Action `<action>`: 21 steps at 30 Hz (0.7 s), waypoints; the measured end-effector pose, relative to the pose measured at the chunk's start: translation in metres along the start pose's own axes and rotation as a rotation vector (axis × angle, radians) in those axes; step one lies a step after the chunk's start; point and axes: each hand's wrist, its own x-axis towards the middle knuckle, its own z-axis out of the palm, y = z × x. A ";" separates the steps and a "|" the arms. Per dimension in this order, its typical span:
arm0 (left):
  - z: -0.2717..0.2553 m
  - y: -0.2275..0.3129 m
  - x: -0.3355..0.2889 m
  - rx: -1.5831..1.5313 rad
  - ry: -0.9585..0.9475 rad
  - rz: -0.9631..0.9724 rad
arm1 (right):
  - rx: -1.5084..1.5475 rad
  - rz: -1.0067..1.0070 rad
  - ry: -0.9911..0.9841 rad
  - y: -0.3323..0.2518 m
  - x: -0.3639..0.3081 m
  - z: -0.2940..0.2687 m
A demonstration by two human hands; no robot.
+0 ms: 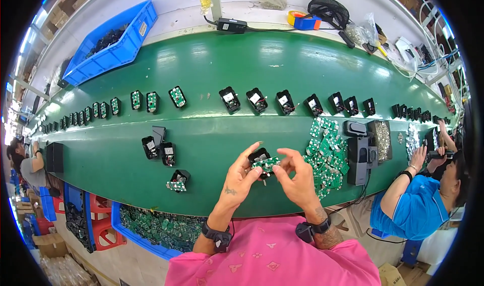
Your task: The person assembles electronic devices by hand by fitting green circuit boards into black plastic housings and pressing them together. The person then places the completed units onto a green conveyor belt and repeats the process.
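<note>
Over the near edge of the green bench, my left hand (238,179) is closed around a small open black plastic housing (257,154), its thumb on a green circuit board (266,164). My right hand (297,179) pinches that board's right side; the board lies tilted across the housing's near part. A pile of loose green circuit boards (326,157) spreads just right of my right hand. To my left stand a few black housings (168,154), and one more housing (179,177) has a board leaning at its front.
Housings (231,100) line the bench's middle. A grey-black device (358,160) and a box of small metal parts (381,139) stand right of the boards. A blue crate (108,44) sits far left; a blue bin of boards (156,228) is below. Co-workers sit at both ends.
</note>
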 end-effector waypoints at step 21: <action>0.025 -0.007 -0.003 0.031 0.072 0.084 | -0.497 -0.634 0.457 0.000 -0.003 0.014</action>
